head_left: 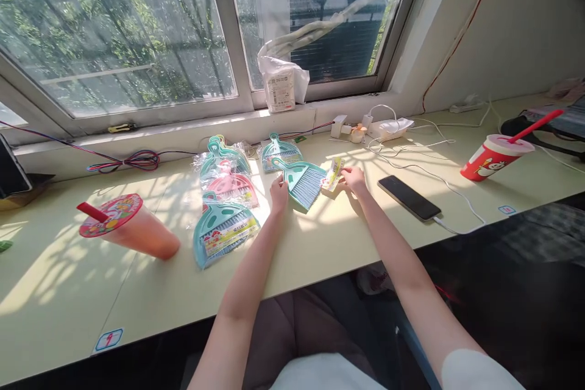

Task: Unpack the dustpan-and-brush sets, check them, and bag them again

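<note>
A small teal dustpan with a blue-bristled brush (pixel 305 186) lies on the pale yellow desk in front of me. My left hand (pixel 279 194) is curled at its left edge, the fingertips gripping the rim. Between the fingers of my right hand (pixel 354 179) is a yellow printed card (pixel 333 174), held just right of the bristles. Left of my hands are more dustpan sets in clear wrapping: a teal one (pixel 223 228) with a yellow label nearest me, a pink one (pixel 231 187) behind it, and teal ones at the back (pixel 222 155) and by the sill (pixel 280 149).
A tall orange-pink cup (pixel 146 234) with a red straw stands at left, a red paper cup (pixel 496 158) at right. A phone (pixel 409 197) on a white cable lies right of my forearm. Chargers (pixel 347 128) and loose cables run along the back, below the window.
</note>
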A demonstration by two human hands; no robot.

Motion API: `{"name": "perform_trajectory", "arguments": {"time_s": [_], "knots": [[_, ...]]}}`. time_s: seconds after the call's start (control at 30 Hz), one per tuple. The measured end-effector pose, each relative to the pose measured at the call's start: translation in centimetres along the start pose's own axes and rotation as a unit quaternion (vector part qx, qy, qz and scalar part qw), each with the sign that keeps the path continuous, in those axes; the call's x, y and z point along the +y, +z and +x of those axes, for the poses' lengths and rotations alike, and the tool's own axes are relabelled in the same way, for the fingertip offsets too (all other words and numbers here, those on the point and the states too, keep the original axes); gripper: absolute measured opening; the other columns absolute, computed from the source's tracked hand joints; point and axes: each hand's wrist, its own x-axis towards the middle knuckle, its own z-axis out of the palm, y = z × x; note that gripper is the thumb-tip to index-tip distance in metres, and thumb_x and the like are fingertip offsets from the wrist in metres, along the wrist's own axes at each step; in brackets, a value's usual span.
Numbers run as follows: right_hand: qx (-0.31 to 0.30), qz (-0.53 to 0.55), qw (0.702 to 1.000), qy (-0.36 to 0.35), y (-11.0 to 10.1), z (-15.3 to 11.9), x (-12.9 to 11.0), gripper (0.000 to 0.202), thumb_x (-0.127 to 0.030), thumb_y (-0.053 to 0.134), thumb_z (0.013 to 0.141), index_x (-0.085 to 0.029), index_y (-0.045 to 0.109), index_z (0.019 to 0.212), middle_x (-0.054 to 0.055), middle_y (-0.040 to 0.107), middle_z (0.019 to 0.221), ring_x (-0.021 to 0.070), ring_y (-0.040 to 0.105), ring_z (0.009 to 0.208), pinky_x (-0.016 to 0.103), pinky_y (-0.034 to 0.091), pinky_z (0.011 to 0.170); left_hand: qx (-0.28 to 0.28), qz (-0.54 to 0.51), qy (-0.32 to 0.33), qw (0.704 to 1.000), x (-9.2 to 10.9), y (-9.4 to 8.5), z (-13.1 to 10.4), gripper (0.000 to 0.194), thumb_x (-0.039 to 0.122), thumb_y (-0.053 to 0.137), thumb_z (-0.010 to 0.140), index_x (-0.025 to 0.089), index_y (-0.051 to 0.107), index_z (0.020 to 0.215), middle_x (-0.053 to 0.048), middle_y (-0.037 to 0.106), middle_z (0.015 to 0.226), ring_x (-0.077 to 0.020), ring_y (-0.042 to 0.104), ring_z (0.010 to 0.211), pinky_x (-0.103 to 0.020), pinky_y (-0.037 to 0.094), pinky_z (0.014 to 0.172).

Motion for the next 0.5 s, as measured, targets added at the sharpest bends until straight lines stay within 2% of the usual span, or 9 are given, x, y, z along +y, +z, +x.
{"name": "perform_trajectory", "arguments": {"time_s": [0.07,0.13,0.23,0.3,0.33,0.37,0.43,0.5], "knots": [[0.045,-0.172,0.983,-0.043,-1.5,1.0,-0.1,0.023,-0.016,0.057,0.091,-0.014,0.074,0.107,0.015,0.075,0.096,0.0263,0.069,0.095,0.035,0.053,0.082,0.020,0.059,0.021,0.998,0.3,-0.4,-0.2,0.021,0.012,0.049,0.083,0.020,0.062,0.069,0.003,0.044,0.057,-0.0142,0.045,0.061,-0.026,0.037,0.066],[0.077,-0.306,0.946,-0.075,-2.6,1.6,-0.6,0.025,-0.015,0.052,0.095,-0.010,0.072,0.110,0.020,0.072,0.102,0.0299,0.066,0.103,0.038,0.049,0.087,0.028,0.110,0.034,0.993,0.4,-0.5,-0.3,0.027,0.010,0.047,0.084,0.020,0.053,0.060,0.003,0.037,0.055,-0.0135,0.040,0.058,-0.026,0.034,0.064],[0.138,-0.395,0.898,-0.136,-2.5,0.8,-2.5,0.035,-0.014,0.042,0.099,-0.008,0.060,0.128,0.025,0.064,0.121,0.0309,0.060,0.112,0.037,0.047,0.086,0.017,0.174,0.037,0.984,0.3,-0.3,-0.3,0.035,0.008,0.047,0.085,0.021,0.041,0.053,0.003,0.034,0.053,-0.0135,0.038,0.057,-0.027,0.033,0.063],[0.159,-0.418,0.872,-0.201,-1.1,-1.2,-4.2,0.038,-0.020,0.040,0.102,-0.012,0.053,0.136,0.025,0.058,0.132,0.0301,0.055,0.118,0.036,0.046,0.086,-0.001,0.218,0.040,0.975,0.0,0.0,-0.2,0.035,0.009,0.046,0.086,0.021,0.042,0.053,0.002,0.038,0.053,-0.0142,0.041,0.058,-0.027,0.034,0.064],[0.138,-0.431,0.860,-0.234,0.0,-2.5,-5.0,0.037,-0.022,0.039,0.103,-0.012,0.055,0.134,0.024,0.058,0.131,0.0301,0.054,0.118,0.036,0.046,0.085,-0.009,0.236,0.044,0.971,-0.2,0.1,-0.2,0.034,0.010,0.046,0.087,0.021,0.046,0.054,0.002,0.042,0.055,-0.0148,0.044,0.060,-0.027,0.036,0.066],[0.091,-0.445,0.852,-0.260,1.3,-3.9,-5.9,0.036,-0.027,0.040,0.103,-0.011,0.057,0.130,0.024,0.060,0.128,0.0300,0.055,0.116,0.035,0.046,0.085,-0.013,0.249,0.050,0.967,-0.5,0.3,-0.1,0.032,0.011,0.046,0.087,0.020,0.050,0.057,0.000,0.047,0.057,-0.0155,0.047,0.062,-0.028,0.038,0.068],[-0.040,-0.478,0.831,-0.280,4.0,-6.5,-7.3,0.036,-0.034,0.042,0.103,-0.009,0.063,0.119,0.023,0.064,0.120,0.0307,0.057,0.111,0.035,0.047,0.082,-0.013,0.269,0.067,0.961,-0.9,0.4,0.1,0.027,0.013,0.048,0.087,0.019,0.060,0.064,-0.003,0.057,0.067,-0.0169,0.054,0.070,-0.029,0.042,0.074],[-0.085,-0.483,0.825,-0.281,6.4,-8.1,-8.4,0.035,-0.037,0.051,0.099,-0.009,0.065,0.115,0.021,0.067,0.115,0.0300,0.059,0.108,0.033,0.048,0.079,-0.009,0.287,0.082,0.954,-1.4,0.5,0.2,0.023,0.013,0.050,0.086,0.018,0.066,0.070,-0.006,0.063,0.077,-0.0181,0.059,0.077,-0.030,0.045,0.080]]}}
